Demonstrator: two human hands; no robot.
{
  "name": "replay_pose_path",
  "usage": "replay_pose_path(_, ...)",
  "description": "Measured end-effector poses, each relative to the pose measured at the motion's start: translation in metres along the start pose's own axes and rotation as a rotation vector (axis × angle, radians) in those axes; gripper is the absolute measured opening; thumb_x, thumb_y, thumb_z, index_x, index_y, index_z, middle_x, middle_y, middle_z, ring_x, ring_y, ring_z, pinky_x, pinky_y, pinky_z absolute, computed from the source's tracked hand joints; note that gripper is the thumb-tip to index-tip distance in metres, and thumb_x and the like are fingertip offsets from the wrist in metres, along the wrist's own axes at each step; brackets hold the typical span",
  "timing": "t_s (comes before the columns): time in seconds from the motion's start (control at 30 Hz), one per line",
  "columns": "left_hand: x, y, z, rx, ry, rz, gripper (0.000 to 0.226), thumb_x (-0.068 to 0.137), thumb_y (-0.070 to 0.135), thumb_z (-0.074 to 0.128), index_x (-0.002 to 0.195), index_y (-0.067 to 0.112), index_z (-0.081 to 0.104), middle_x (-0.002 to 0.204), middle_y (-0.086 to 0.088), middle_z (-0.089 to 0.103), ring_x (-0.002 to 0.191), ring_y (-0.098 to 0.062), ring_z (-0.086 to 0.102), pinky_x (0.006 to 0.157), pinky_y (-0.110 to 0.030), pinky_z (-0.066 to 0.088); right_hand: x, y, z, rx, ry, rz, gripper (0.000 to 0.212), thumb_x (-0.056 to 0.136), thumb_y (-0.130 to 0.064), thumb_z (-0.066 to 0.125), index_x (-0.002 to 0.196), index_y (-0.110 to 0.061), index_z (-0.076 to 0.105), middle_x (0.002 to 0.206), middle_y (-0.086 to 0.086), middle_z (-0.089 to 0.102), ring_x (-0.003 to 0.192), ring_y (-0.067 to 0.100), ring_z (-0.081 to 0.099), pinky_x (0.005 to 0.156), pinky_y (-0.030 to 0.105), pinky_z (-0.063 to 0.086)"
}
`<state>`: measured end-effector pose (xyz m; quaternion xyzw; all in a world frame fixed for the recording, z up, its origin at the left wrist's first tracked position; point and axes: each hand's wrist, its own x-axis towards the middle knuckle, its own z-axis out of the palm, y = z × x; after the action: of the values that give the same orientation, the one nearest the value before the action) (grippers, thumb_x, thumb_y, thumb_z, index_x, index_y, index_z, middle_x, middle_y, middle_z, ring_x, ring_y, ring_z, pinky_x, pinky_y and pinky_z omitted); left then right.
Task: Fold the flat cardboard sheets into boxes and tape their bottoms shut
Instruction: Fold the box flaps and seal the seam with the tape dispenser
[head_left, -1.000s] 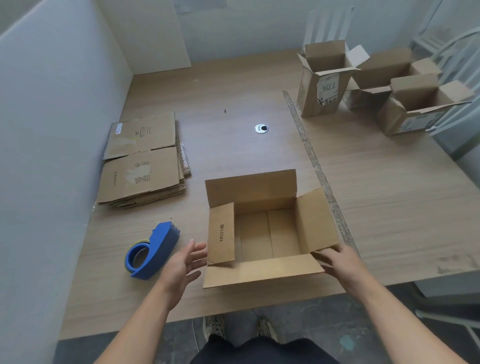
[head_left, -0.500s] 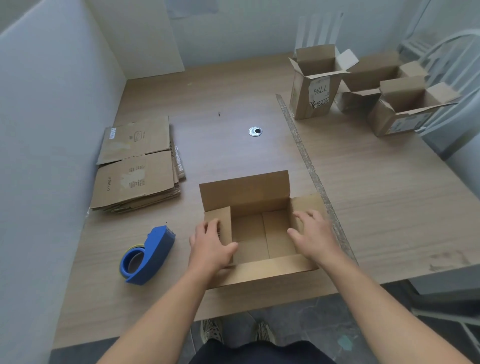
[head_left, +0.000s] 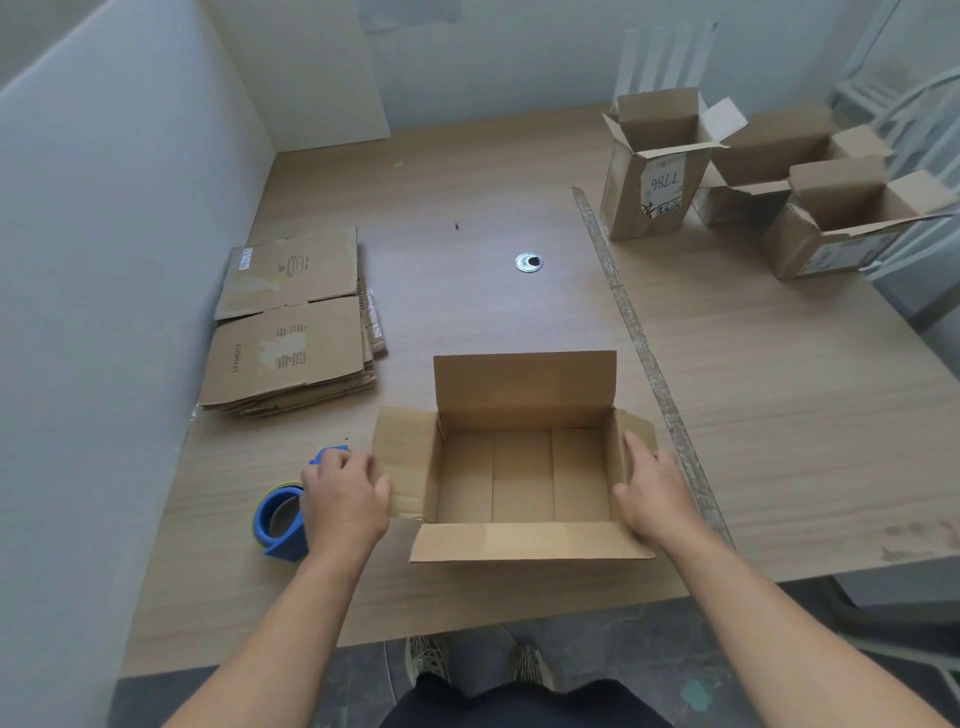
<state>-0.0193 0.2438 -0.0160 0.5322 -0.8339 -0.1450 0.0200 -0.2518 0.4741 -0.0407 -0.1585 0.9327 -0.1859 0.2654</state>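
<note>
A brown cardboard box stands open side up near the table's front edge, all its flaps spread outward. My left hand holds the outer edge of the left flap, thumb on top and fingers curled past the edge. My right hand lies on the right flap with its fingers fairly straight. A blue tape dispenser sits just left of my left hand, partly hidden by it. A stack of flat cardboard sheets lies at the left by the wall.
Three folded open boxes stand at the far right: a tall one with a label and two lower ones. A rough strip runs along the table seam. A metal grommet sits mid-table. A grey wall borders the left.
Both hands reached in from the box's sides, took the two side flaps, and spread them outward. The side flaps now lean out from the box. The view has also shifted.
</note>
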Motion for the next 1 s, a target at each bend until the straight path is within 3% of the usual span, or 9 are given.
replay_pose_path(0.07, -0.001, 0.008, 0.000, 0.091, -0.182, -0.012, 0.059, 0.095, 0.054, 0.053, 0.140, 0.017, 0.047, 0.132, -0.010, 0.047, 0.121, -0.029, 0.040, 0.100, -0.043, 0.042, 0.000, 0.000, 0.001, 0.030, -0.001, -0.017, 0.071, 0.095, -0.010, 0.048, 0.157, -0.027, 0.016, 0.153, 0.013, 0.028, 0.133, 0.030, 0.040, 0.105, 0.037, 0.036)
replay_pose_path(0.17, -0.005, 0.023, 0.007, -0.019, -0.379, -0.118, 0.083, 0.089, 0.066, 0.053, 0.152, 0.015, 0.032, 0.149, -0.017, 0.032, 0.136, -0.038, 0.032, 0.110, -0.045, 0.033, -0.001, 0.004, 0.001, 0.070, -0.026, -0.072, 0.072, 0.093, -0.009, 0.048, 0.157, -0.022, 0.018, 0.151, 0.014, 0.035, 0.136, 0.029, 0.037, 0.110, 0.037, 0.031)
replay_pose_path(0.33, -0.013, 0.027, 0.022, -0.143, -0.435, -0.104, 0.059, 0.095, 0.027, 0.055, 0.149, 0.015, 0.037, 0.144, -0.012, 0.043, 0.129, -0.029, 0.046, 0.108, -0.039, 0.040, 0.000, 0.012, 0.001, 0.264, -0.066, -0.100, 0.071, 0.090, -0.008, 0.049, 0.154, -0.029, 0.026, 0.146, 0.006, 0.047, 0.129, 0.024, 0.049, 0.110, 0.041, 0.039)
replay_pose_path(0.5, -0.021, 0.009, 0.028, -0.508, -0.510, -0.072, 0.038, 0.086, 0.021, 0.049, 0.115, 0.040, 0.062, 0.111, 0.011, 0.070, 0.104, -0.015, 0.064, 0.094, -0.043, 0.052, -0.003, 0.015, 0.000, 0.527, -0.105, -0.116, 0.065, 0.090, 0.001, 0.045, 0.147, -0.029, 0.037, 0.132, -0.004, 0.054, 0.106, -0.008, 0.056, 0.081, 0.017, 0.045)
replay_pose_path(0.63, -0.017, 0.006, 0.035, -0.527, -0.513, -0.030, 0.035, 0.084, 0.022, 0.046, 0.110, 0.038, 0.065, 0.107, 0.011, 0.072, 0.102, -0.016, 0.065, 0.090, -0.042, 0.054, 0.002, 0.019, 0.002, 0.631, -0.128, -0.109, 0.065, 0.088, -0.002, 0.047, 0.141, -0.040, 0.041, 0.132, 0.000, 0.057, 0.111, 0.000, 0.056, 0.089, 0.034, 0.053)
replay_pose_path(0.73, -0.017, 0.008, 0.039, -0.460, -0.479, -0.022, 0.044, 0.094, 0.016, 0.050, 0.136, 0.029, 0.054, 0.123, 0.003, 0.065, 0.111, -0.017, 0.060, 0.093, -0.036, 0.049, 0.003, 0.020, 0.000, 0.530, -0.130, -0.113, 0.066, 0.090, -0.006, 0.053, 0.146, -0.036, 0.038, 0.134, 0.002, 0.054, 0.115, 0.011, 0.056, 0.093, 0.034, 0.048)
replay_pose_path(0.8, -0.018, 0.007, 0.042, -0.333, -0.386, 0.026, 0.055, 0.096, 0.023, 0.053, 0.149, 0.025, 0.040, 0.135, -0.002, 0.057, 0.120, -0.019, 0.054, 0.103, -0.038, 0.045, 0.008, 0.021, -0.004, 0.283, -0.091, -0.135, 0.066, 0.092, -0.018, 0.060, 0.150, -0.032, 0.032, 0.142, 0.005, 0.049, 0.124, 0.021, 0.052, 0.101, 0.038, 0.045)
replay_pose_path(0.93, -0.030, 0.010, 0.023, -0.127, -0.131, 0.319, 0.054, 0.096, 0.041, 0.051, 0.145, 0.019, 0.047, 0.140, 0.002, 0.050, 0.130, -0.018, 0.041, 0.111, -0.036, 0.035, 0.012, 0.008, -0.018, -0.156, 0.102, -0.350, 0.061, 0.094, -0.034, 0.062, 0.149, -0.024, 0.037, 0.135, 0.006, 0.045, 0.125, 0.026, 0.042, 0.103, 0.040, 0.040)
replay_pose_path(1.0, -0.033, 0.015, 0.008, -0.057, -0.200, 0.499, 0.058, 0.091, 0.053, 0.042, 0.140, 0.023, 0.053, 0.136, 0.006, 0.053, 0.129, -0.014, 0.042, 0.110, -0.034, 0.033, 0.016, -0.008, -0.025, -0.208, 0.224, -0.563, 0.055, 0.090, -0.029, 0.068, 0.141, -0.019, 0.050, 0.129, 0.007, 0.051, 0.118, 0.031, 0.046, 0.098, 0.043, 0.044)
